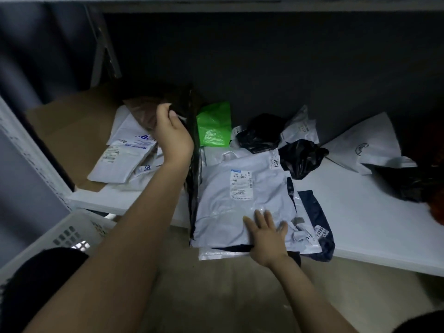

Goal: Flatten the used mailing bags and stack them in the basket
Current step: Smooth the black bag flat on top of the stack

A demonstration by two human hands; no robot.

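Note:
My left hand point(171, 133) is raised at the back of the white shelf point(360, 212), fingers closed on a dark mailing bag point(192, 150) that hangs down from it. My right hand point(266, 234) lies flat, fingers spread, on a large grey mailing bag point(240, 195) with a printed label, which tops a pile of flattened bags at the shelf's front edge. A navy bag point(317, 217) sticks out from under that pile. The white plastic basket point(69, 231) stands low at the left, below the shelf.
Crumpled bags lie along the back: a green one point(213, 124), two black ones point(262, 132) point(300, 157), white ones point(367, 143). White labelled mailers point(122, 157) rest on brown cardboard point(72, 131) at the left. Another black bag point(413, 183) lies far right.

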